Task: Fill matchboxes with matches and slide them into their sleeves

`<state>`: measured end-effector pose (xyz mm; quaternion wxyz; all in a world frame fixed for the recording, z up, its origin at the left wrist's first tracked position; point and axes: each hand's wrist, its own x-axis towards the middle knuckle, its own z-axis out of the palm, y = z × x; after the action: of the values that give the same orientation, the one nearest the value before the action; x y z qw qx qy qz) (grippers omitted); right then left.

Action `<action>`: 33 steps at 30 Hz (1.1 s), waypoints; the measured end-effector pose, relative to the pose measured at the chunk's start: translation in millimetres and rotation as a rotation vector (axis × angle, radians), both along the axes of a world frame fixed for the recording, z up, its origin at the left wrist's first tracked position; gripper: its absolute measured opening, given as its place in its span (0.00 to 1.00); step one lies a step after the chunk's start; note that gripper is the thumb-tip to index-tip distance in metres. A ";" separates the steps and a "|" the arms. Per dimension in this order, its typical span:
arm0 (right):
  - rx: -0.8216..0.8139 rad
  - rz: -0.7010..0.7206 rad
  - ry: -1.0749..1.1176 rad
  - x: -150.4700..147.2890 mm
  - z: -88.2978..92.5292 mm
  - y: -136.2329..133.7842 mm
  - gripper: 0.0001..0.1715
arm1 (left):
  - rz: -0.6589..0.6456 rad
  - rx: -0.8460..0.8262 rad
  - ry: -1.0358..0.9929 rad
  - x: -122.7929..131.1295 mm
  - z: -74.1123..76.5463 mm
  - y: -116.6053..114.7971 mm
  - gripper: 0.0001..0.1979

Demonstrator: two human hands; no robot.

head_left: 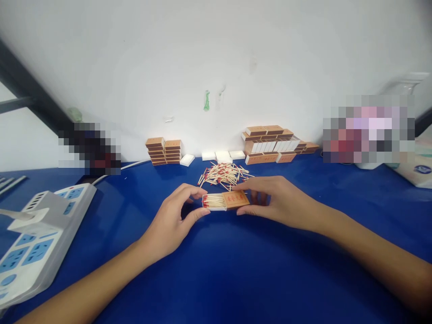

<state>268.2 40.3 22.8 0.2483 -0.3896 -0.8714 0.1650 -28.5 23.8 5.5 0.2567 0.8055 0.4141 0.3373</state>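
My left hand (pixel 177 215) pinches the outer end of a white matchbox tray (pixel 216 209) filled with red-tipped matches. The tray sits partly inside a brown matchbox sleeve (pixel 235 199) with red lettering, its left part showing. My right hand (pixel 275 200) grips that sleeve, thumb on the near side and fingers on the far side. Just behind the box lies a loose heap of matches (pixel 222 174) on the blue table. Several white trays (pixel 223 157) rest behind the heap, against the wall.
Stacked matchboxes (pixel 165 152) stand at the back left, and a larger pile of matchboxes (pixel 270 146) at the back right. A white power strip (pixel 64 234) with a plugged-in adapter (pixel 43 209) lies at the left on the blue table (pixel 216 274). Blurred items flank both sides.
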 end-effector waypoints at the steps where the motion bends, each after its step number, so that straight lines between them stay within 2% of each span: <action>1: 0.015 0.004 -0.003 0.0 -0.3 -0.4 0.27 | 0.000 -0.004 -0.001 0.2 -0.1 0.1 0.11; 7: 0.163 -0.006 -0.032 -3.0 -2.0 -8.1 0.24 | 0.009 -0.036 -0.028 1.9 -0.1 -0.7 0.10; 10: 0.183 -0.006 -0.021 -6.3 -3.4 -11.0 0.25 | 0.004 -0.043 -0.029 1.5 -0.5 -0.9 0.11; 14: 0.113 0.002 0.025 -9.7 -3.8 -10.6 0.26 | -0.001 -0.060 -0.038 0.3 -1.8 0.2 0.13; 19: -0.124 -0.024 0.134 -11.0 -2.0 -6.5 0.26 | -0.001 -0.080 -0.062 1.8 -2.2 0.3 0.14; 21: -0.171 -0.039 0.177 -11.4 -1.9 -5.6 0.26 | 0.007 -0.112 -0.098 2.8 -1.3 -0.7 0.15; 27: -0.145 -0.064 0.212 -12.6 0.3 -6.9 0.26 | 0.050 -0.276 -0.241 4.1 3.6 -0.8 0.15; 33: -0.123 -0.026 0.238 -17.2 -0.7 -12.2 0.25 | 0.057 -0.284 -0.189 7.7 6.9 -2.8 0.13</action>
<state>251.0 28.1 22.1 0.3276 -0.3933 -0.8188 0.2601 -20.8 21.0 12.4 0.3957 0.7138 0.4545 0.3568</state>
